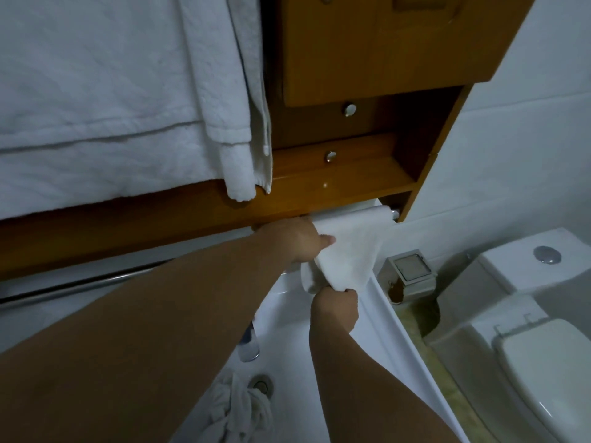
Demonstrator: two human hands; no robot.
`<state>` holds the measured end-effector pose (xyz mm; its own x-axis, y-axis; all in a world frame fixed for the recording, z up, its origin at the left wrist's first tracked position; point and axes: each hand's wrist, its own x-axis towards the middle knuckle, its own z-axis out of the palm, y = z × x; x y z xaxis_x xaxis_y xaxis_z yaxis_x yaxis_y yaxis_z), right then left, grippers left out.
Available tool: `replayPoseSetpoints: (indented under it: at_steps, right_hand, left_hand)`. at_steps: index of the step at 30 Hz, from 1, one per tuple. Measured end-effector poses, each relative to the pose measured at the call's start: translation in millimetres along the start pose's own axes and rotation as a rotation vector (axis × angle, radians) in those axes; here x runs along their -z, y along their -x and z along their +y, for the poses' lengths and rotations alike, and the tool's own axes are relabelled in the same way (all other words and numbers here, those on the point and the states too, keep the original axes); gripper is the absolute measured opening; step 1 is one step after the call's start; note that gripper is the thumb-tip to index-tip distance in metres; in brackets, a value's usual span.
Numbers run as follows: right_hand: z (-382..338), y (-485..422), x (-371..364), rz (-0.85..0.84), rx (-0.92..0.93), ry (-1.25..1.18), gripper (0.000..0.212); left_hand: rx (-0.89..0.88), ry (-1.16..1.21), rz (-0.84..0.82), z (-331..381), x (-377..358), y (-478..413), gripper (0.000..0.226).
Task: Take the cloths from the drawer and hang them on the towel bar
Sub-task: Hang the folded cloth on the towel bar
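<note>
The small white terry cloth [350, 247] hangs just right of centre, toward 4 o'clock, draped over the right end of the long chrome towel bar [395, 214] that runs beneath the honey-coloured wooden cabinet [361, 52]. It looks light, soft and limp, the sort that slides off a smooth rail if one side hangs longer, so the corners and hem are the places to hold while evening it. The left hand [292, 241] has the cloth's upper left edge, thumb lying across the front. Its fingers are tucked out of sight, so how tightly it grips I can't say. Below it, the right hand [335, 306] pinches the bunched lower hem with curled fingers.

At 6 o'clock a crumpled white cloth [240, 407] lies in the white basin [284, 353], not yet hung. Large white towels [96, 91] fill 10 o'clock, and a white toilet [527, 314] sits at 4 o'clock.

The bar's middle is hidden behind the left forearm, the cloth's back half behind the rail, and I can't tell which knobbed drawer held the cloths.
</note>
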<state>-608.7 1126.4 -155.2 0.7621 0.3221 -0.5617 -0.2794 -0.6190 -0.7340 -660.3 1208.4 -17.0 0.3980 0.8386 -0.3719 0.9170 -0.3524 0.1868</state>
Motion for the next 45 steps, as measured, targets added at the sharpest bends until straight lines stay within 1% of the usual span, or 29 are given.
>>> replayPoseSetpoints:
  at_steps: [2,4,6,9,11,12,14,16,18,20,22,25,27,29,31,33,38,41,45]
  right_hand:
    - [-1,0,2,-0.01,-0.017,-0.055,0.029]
    - [-2,-3,2,-0.02,-0.002,-0.054,0.03]
    - [-4,-7,2,-0.01,0.009,-0.049,0.031]
    - [-6,-13,1,0.043,0.01,-0.035,0.033]
    - [-7,-18,0,0.077,0.019,-0.01,0.028]
    - [-7,-21,-1,0.086,0.026,0.014,0.023]
    - [-8,-24,0,0.108,0.053,0.062,0.013]
    - [-9,-28,2,0.152,0.1,0.088,0.011]
    - [-7,-31,5,0.198,0.156,0.118,0.016]
    - [-3,-31,8,0.212,0.173,0.143,0.014]
    - [2,-28,10,0.202,0.165,0.137,0.011]
    - [9,-14,15,0.166,0.193,0.098,0.013]
    - [16,-3,20,0.15,0.23,0.072,0.012]
    - [25,6,27,0.138,0.233,0.023,0.019]
    - [35,16,34,0.114,0.236,-0.035,0.033]
    - [43,26,41,0.101,0.277,-0.064,0.044]
    - [57,36,57,0.15,0.325,-0.131,0.053]
    - [55,38,64,0.231,0.388,-0.065,0.045]
    - [39,28,70,0.27,0.477,0.107,0.015]
  left_hand:
    - [-0.067,0.001,0.118,5,-7,-7,0.055]
    - [-0.167,-0.094,0.212,13,-16,-9,0.051]
    - [-0.208,-0.177,0.224,14,-18,-11,0.051]
    - [-0.246,-0.242,0.177,11,-10,-20,0.052]
    - [-0.276,-0.256,0.156,6,-7,-24,0.053]
    - [-0.284,-0.267,0.176,4,-7,-25,0.054]
    - [-0.287,-0.303,0.288,-1,-16,-26,0.054]
    - [-0.289,-0.303,0.404,-4,-25,-26,0.057]
    - [-0.301,-0.266,0.41,-5,-27,-30,0.058]
    - [-0.302,-0.222,0.358,-5,-26,-34,0.056]
    - [-0.302,-0.237,0.397,-4,-29,-34,0.059]
    - [-0.28,-0.273,0.478,-3,-35,-29,0.066]
    - [-0.273,-0.261,0.464,-4,-34,-28,0.067]
    - [-0.275,-0.253,0.443,-4,-31,-28,0.067]
    - [-0.286,-0.274,0.46,-2,-31,-27,0.068]
    - [-0.286,-0.293,0.468,-3,-32,-27,0.069]
    - [-0.282,-0.304,0.457,-4,-30,-27,0.071]
    - [-0.267,-0.307,0.464,-4,-29,-26,0.07]
    - [-0.263,-0.281,0.456,-4,-29,-27,0.068]
